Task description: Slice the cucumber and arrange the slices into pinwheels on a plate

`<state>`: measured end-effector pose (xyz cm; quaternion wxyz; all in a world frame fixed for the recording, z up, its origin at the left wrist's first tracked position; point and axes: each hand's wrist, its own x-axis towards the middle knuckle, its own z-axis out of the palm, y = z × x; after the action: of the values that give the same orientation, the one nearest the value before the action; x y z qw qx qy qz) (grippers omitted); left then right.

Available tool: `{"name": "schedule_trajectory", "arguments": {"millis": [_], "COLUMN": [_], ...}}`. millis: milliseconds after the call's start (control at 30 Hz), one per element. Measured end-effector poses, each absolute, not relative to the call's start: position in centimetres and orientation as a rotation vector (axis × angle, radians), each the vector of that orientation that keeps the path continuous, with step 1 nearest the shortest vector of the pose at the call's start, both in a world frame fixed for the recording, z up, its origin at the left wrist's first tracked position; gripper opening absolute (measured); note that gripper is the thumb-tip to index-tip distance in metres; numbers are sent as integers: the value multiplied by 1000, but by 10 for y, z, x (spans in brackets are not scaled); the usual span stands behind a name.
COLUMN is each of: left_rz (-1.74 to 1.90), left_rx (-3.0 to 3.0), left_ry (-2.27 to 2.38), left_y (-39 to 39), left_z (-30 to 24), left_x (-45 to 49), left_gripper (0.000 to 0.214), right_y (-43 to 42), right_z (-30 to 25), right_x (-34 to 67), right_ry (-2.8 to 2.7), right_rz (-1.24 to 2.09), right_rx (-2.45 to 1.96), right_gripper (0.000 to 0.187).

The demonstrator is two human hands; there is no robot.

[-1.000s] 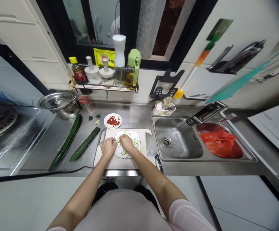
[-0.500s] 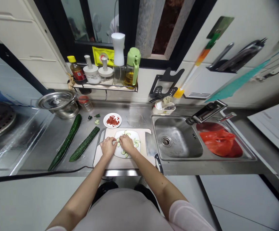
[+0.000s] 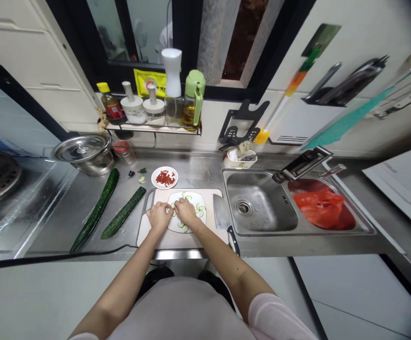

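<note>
Cucumber slices, on white plate, around right hand; left hand just beside it. Fingers of both bent, close together; cannot tell grip. Step apparently arranging slices in clusters; next move likely calls for light fingertip placement.

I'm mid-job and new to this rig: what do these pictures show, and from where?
There is no machine: these are a person's bare left hand and right hand, seen by one camera on that person's head, looking forward and down. On the grey steel counter lies a pale cutting board, bearing a broad black-handled steel knife and a squarish white plate with thin green-edged slices. To the left lie two long dark-green cucumbers; behind the board sits a round white plate of small red pieces. The hands are close together at the squarish plate's left side; whether they hold a slice is too small to tell.
</note>
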<state>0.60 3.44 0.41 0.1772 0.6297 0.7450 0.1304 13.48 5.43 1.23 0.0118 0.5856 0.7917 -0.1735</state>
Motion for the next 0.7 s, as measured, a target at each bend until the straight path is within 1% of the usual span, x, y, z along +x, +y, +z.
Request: {"name": "schedule_trajectory", "arguments": {"millis": [700], "left_rz": [238], "left_rx": [1656], "left_ry": [2104], "left_y": [45], "left_z": [10], "left_x": [6], "left_gripper": [19], "right_y": [46], "right_z": [17], "right_x": [141], "right_ry": [2486], "right_rz": [-570], "right_rx": [1778], "right_gripper": [28]}}
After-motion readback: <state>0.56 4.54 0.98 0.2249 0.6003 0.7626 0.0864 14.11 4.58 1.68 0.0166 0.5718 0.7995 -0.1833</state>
